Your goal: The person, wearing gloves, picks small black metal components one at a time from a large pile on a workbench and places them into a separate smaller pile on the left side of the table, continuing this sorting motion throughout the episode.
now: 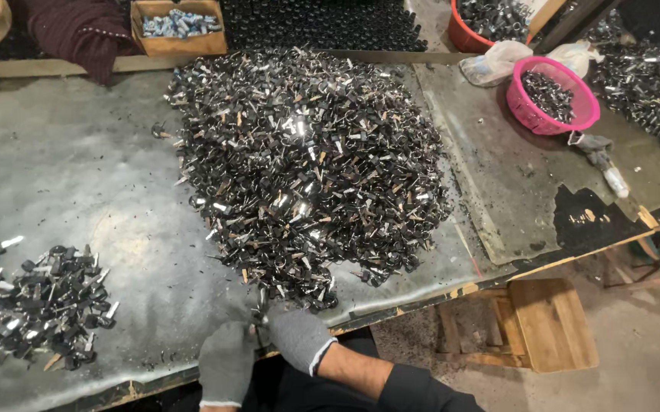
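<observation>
On the grey metal worktable (78, 168) I see both gloved hands together at the near edge, left hand (225, 360) and right hand (296, 336) pinching one small black part (260, 305), the big heap of parts (307, 160) just beyond, nearer my right.

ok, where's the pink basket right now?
Head view, upper right: the pink basket sits on the table, right of the big pile of small metal parts, below the red tub.

Centre: heap of small parts (307, 164), black with silver glints and tan flecks. Lower centre: two gloves, grey. Upper right: basket (557, 114), pink; tub (469, 37), red. Upper left: cardboard box (177, 42), brown. Lower right: stool (551, 324), pale wood.
</observation>
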A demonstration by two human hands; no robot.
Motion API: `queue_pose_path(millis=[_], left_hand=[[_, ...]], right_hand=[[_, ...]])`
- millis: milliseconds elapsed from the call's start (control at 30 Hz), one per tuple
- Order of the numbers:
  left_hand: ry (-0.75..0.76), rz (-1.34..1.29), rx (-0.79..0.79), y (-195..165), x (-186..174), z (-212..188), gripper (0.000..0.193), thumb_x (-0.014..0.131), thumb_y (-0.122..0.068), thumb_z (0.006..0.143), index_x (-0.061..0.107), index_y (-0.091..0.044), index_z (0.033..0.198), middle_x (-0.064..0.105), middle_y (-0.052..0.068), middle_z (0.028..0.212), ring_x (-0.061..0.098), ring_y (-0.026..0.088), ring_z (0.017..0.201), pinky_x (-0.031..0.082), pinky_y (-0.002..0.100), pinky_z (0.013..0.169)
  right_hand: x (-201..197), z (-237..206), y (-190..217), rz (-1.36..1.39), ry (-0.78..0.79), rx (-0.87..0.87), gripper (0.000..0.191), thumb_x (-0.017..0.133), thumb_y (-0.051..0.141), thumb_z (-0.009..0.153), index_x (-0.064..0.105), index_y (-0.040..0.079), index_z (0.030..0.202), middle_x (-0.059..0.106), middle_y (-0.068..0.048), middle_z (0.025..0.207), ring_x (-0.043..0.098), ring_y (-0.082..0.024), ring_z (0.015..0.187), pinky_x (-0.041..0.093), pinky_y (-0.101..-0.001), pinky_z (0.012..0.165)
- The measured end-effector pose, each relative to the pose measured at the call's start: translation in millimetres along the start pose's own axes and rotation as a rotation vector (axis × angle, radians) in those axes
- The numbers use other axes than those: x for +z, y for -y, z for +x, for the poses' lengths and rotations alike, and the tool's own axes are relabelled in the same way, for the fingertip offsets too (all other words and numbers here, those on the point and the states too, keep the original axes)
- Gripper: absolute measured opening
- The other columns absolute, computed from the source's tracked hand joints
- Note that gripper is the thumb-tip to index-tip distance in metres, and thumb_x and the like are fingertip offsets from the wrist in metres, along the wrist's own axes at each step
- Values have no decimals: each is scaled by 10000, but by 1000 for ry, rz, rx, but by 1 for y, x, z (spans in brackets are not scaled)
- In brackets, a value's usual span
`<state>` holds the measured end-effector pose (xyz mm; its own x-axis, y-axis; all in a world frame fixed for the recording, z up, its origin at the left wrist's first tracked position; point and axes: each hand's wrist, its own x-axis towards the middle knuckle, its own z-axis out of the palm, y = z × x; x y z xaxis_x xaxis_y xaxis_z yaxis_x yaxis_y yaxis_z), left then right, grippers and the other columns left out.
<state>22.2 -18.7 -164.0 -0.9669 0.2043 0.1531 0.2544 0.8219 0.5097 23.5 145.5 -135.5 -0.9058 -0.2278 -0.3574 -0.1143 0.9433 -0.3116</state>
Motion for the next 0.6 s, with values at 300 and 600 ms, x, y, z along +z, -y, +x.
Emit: queue_pose_path(millis=[300,600], left_hand=[[-97,-127,-16,-6,9,1,87,728,-131,737,671,-89,787,673,113,769,661,360,725,514,486,668],[-103,-103,38,-4,13,4,99,715,-147,786,636,-90,773,650,121,751,644,364,703,504,503,654]], right_hand=[[18,-6,-5,-18,-219,-147,159,607,84,920,646,21,1060,713,-207,890,729,-374,759,580,-475,593],[10,14,-13,194,-117,-37,226,578,160,964,622,-53,1024,703,-259,902,714,-426,773,572,-517,661]])
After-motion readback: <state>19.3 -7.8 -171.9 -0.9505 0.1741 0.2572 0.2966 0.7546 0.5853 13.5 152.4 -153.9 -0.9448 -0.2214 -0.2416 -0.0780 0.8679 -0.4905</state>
